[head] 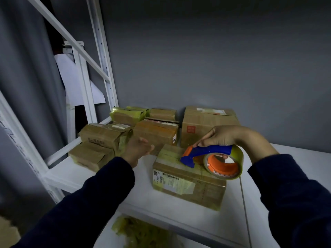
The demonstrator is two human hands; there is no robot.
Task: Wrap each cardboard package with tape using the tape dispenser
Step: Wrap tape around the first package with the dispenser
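Observation:
A cardboard package with a barcode label lies on the white shelf in front of me. My right hand grips the blue and orange tape dispenser, which carries a yellowish tape roll; its blade end touches the top of the package. My left hand hovers left of the package, fingers relaxed, holding nothing.
Several taped cardboard packages are stacked at the back and left of the shelf, with a bigger box against the grey wall. A white rack frame rises at left. Crumpled tape lies on the lower shelf.

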